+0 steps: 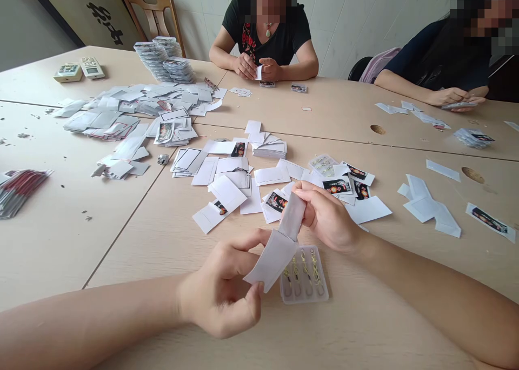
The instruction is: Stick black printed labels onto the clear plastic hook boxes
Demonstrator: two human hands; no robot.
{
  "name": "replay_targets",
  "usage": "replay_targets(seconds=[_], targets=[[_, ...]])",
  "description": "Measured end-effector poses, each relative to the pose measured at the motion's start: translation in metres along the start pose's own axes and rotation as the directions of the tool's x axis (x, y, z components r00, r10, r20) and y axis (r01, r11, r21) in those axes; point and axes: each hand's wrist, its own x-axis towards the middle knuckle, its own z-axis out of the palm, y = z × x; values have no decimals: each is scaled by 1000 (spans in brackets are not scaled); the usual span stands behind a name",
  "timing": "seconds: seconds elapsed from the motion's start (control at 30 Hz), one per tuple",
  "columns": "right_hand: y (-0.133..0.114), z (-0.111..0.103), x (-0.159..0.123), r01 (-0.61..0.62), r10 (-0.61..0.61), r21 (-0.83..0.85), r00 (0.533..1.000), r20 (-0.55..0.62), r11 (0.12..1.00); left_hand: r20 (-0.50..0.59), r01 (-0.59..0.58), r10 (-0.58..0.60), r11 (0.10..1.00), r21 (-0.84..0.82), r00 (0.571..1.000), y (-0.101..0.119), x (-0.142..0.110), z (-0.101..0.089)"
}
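Note:
Both my hands hold one folded white paper sleeve (280, 246) above the table. My left hand (221, 286) pinches its lower flap, and my right hand (326, 216) grips its upper end. Just below them, a clear plastic hook box (304, 275) lies on the table, with several fishing hooks on yellow lines inside. Its upper left corner is hidden behind the sleeve. Loose white cards and black printed labels (336, 185) are scattered just beyond my right hand.
Paper sheets and cards (138, 111) cover the table's middle, beside stacked packets (156, 59) and two remote controls (79, 68). Red-trimmed packets (20, 193) lie at the left edge. Two co-workers (263, 46) sit across the table, handling small items. A wooden chair (152, 16) stands behind.

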Motion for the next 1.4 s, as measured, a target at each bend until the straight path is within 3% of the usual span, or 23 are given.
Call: replay_targets(seconds=[0.23,0.4,0.5,0.8,0.9,0.97,1.03,1.1,1.17,1.27,1.33,1.37,1.4], targets=[[-2,1,-1,-33,34,-30,999,26,999,37,29,-29,999,-15,999,2,4,2],[-6,3,-2,-69,60,41,980,190,997,87,52,-51,999,-5,995,2,4,1],[-7,3,-2,-93,77,59,972,221,994,94,53,-53,999,2,994,2,3,1],[-4,1,3,-143,119,97,969,215,985,106,19,-20,1000,11,994,2,6,0],[-3,-1,5,-133,116,119,983,143,984,96,30,-29,999,-13,995,2,3,0],[-1,-4,8,-109,98,155,992,81,982,83,118,-115,993,-23,990,3,-2,-2],[0,-8,11,-77,71,210,997,38,975,-1,267,-268,963,-43,964,2,-5,-7],[2,-10,15,-49,48,261,999,7,964,-172,347,-366,929,-131,915,1,-4,-14],[2,-11,17,-40,45,296,999,-9,954,-343,291,-369,921,-257,864,0,2,-23],[2,-9,19,-34,36,329,999,0,944,-431,254,-373,916,-310,821,8,10,-31],[1,-8,18,-31,26,347,999,19,937,-340,335,-366,930,-150,866,23,7,-27],[0,-7,18,-27,17,356,999,32,934,-170,362,-358,932,-6,918,32,3,-23],[-1,-7,17,-19,3,363,999,46,932,-66,229,-222,961,153,973,42,-2,-17]])
